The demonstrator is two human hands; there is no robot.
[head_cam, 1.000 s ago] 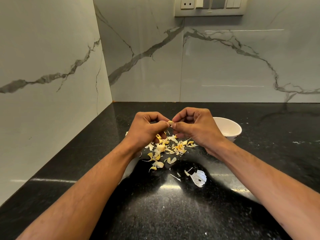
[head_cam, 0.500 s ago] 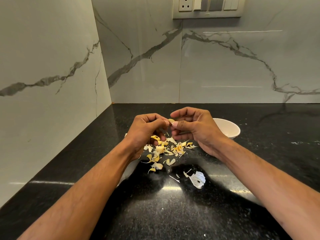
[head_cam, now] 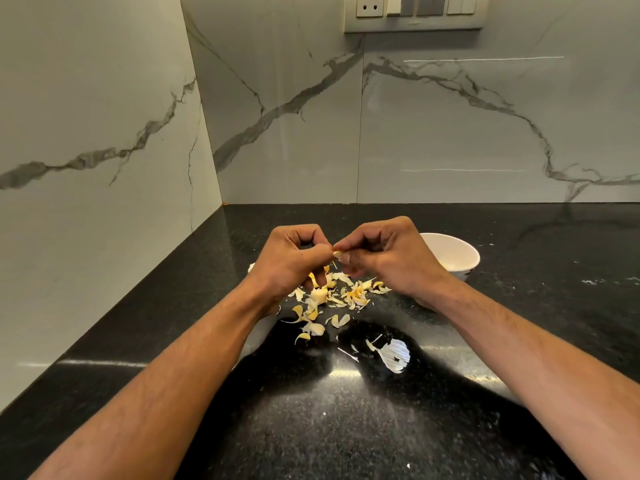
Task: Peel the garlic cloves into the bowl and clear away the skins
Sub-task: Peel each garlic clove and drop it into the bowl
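Hidden or unclear: the garlic clove (head_cam: 336,253) shows only as a small pale tip between the fingertips; the rest is covered by both hands. How much skin remains on it cannot be told.
Bowl contents: the white bowl (head_cam: 453,255) sits partly behind the right wrist; only a faint yellow patch shows at its inner left wall, and what it is cannot be told.
Cut off: the switch panel (head_cam: 414,12) on the far wall is cropped by the top edge. A pale scrap (head_cam: 251,267) just left of the left hand is mostly hidden behind it.
Left hand: left hand (head_cam: 294,261) held above the table, fingers curled, thumb and forefinger pinching the clove from the left.
Right hand: right hand (head_cam: 384,256) also raised, fingers curled inward, thumb and fingertips pinching the same clove from the right. The two hands meet at the clove.
Clove position: in the air between the hands, above the skins, left of the bowl.
Skins: a scatter of yellow and cream skins (head_cam: 332,296) lies on the black table (head_cam: 346,427) directly beneath and just near of the hands.
Separate piece: a larger white papery husk (head_cam: 394,355) lies apart from the heap, nearer and to the right.
Bowl position: on the table, right of the hands and just beyond the right wrist.
Surroundings: marble-veined wall panels (head_cam: 485,126) at far and left sides.
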